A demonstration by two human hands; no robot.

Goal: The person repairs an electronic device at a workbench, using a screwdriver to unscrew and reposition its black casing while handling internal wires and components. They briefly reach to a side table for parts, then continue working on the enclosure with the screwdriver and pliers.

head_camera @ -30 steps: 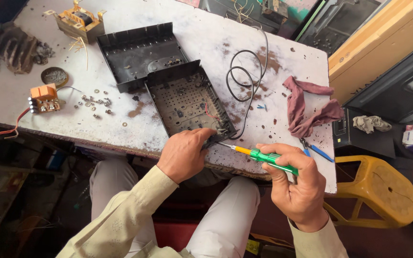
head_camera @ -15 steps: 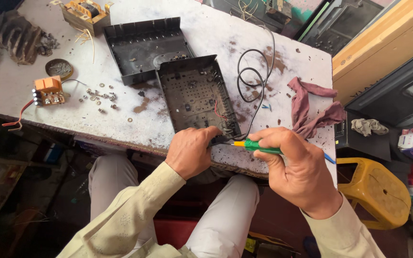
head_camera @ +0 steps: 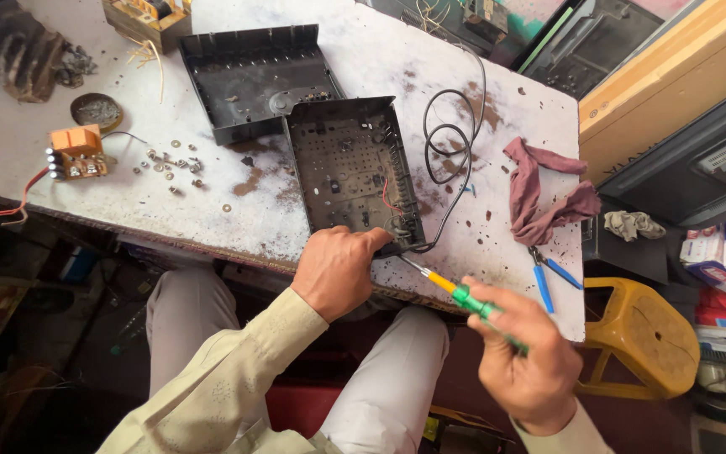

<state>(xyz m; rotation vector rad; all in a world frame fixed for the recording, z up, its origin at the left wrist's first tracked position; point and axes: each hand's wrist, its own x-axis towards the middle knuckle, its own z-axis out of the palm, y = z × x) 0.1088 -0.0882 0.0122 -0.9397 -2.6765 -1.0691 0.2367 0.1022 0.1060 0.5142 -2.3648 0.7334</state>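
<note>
Head view, person seated at a worn white tabletop [head_camera: 313, 214]. Compared with the views half a second and one second earlier, the right hand [head_camera: 531, 370] has drawn back toward the lower right of the frame, so the screwdriver [head_camera: 455, 294] now slants down and away from the case, its metal tip just beside the near right corner rather than pressed close under the left hand. The left hand [head_camera: 338, 269] has kept its place on that corner. This reads as a repositioning of the tool against the corner, not a release of the work.

Left hand: fingers curled closed over the near edge of the open black plastic case [head_camera: 350, 172], thumb along its rim, holding it steady at lower centre. Right hand: closed in a fist-like pinch round the green and yellow handle of the screwdriver.

A black cable [head_camera: 451, 147] loops from the corner of the case toward upper centre. A second black case half [head_camera: 249, 76] lies behind it, at upper left. Loose screws and washers [head_camera: 170, 164] and a small orange part with wires [head_camera: 77, 151] sit at left. A reddish cloth [head_camera: 539, 189] and blue-handled pliers [head_camera: 552, 277] lie at right; a yellow stool [head_camera: 644, 340] stands below them.
</note>
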